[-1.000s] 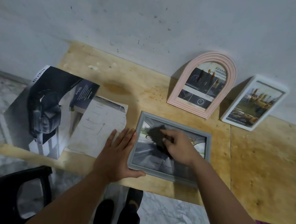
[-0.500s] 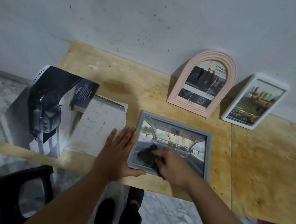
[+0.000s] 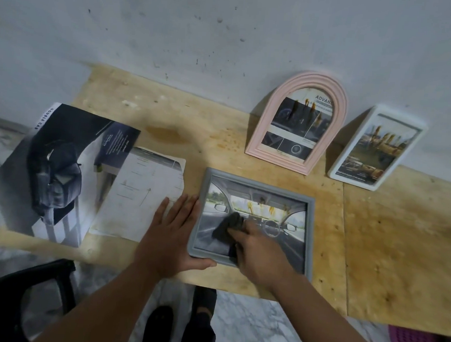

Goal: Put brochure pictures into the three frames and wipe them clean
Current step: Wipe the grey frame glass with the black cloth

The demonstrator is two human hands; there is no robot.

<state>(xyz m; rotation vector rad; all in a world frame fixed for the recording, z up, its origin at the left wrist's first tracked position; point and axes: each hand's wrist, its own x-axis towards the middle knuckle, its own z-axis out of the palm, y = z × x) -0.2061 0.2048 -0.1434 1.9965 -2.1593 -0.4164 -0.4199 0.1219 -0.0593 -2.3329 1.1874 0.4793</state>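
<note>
Three frames are in view, each already holding a brochure picture. Grey frame (image 3: 255, 221) lies flat on the wooden tabletop (image 3: 400, 250) near its front edge, glass up, showing a car-interior print. Left hand (image 3: 173, 236) rests flat beside the frame's left rail, fingers straight and together along that rail, thumb hooked under the near-left corner; judged as a brace so the frame does not slide while it is rubbed. Right hand (image 3: 256, 250) sits on the lower-left part of the glass, fingers curled down onto a dark cloth (image 3: 228, 225) and pressing it to the surface; cloth is bunched, partly under the fingers, partly showing ahead of them. Step in hand: wiping the glass of the grey frame. Pink arched frame (image 3: 298, 122) and white frame (image 3: 378, 148) stand tilted back against the wall (image 3: 228, 37) at the rear of the table, well apart from the hands, side by side but not touching; likely parked upright there to keep them out of the working area. Whether those two are already wiped cannot be told. Open brochure (image 3: 59, 170) and a loose printed sheet (image 3: 143, 191) lie to the left, the sheet overlapping the brochure's edge and reaching just beside the left fingertips. Below the table edge: marble floor, dark chair part.
</note>
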